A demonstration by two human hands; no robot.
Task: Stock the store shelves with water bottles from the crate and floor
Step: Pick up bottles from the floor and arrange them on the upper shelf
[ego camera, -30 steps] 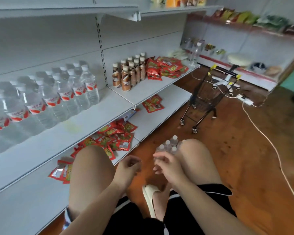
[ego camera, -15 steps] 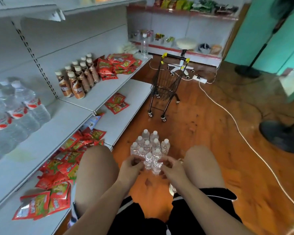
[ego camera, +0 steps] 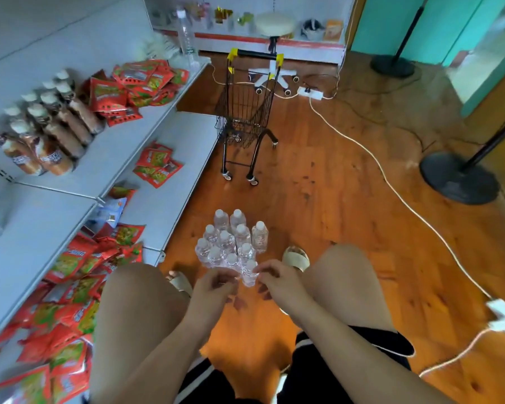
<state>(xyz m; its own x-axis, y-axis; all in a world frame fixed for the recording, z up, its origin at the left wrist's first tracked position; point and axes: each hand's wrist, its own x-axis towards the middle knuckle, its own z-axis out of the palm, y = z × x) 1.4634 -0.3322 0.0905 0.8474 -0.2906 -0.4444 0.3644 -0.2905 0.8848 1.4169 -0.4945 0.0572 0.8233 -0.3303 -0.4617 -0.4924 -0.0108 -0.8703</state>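
Pinching water bottle pack (ego camera: 231,240) edge: left hand (ego camera: 213,284), right hand (ego camera: 277,282); bottles upright, caps up.

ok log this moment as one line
left hand: pinches wrap | right hand: pinches wrap | water bottles: clustered upright on floor

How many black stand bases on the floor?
2 stand bases: far base at the back by the teal wall; near base at right. Others may lie out of view.
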